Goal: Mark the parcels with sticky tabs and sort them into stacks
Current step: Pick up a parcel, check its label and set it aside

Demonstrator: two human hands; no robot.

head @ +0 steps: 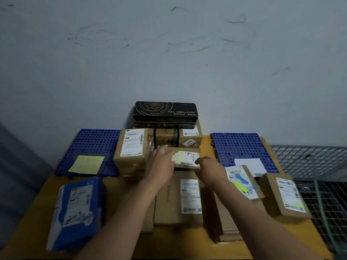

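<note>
The left hand (161,163) lies with its fingers nearly straight across the left end of a small parcel (187,158), pressing on it. The right hand (209,170) has its fingers curled at the parcel's near right edge and seems to pinch it, though blur makes that hard to judge. The parcel is among cardboard boxes at the middle of the table (32,209), with a pale yellow tab (176,156) on its label. Behind it stands a black box (165,110). To the left, a blue mat (90,145) carries a yellow note (87,164).
</note>
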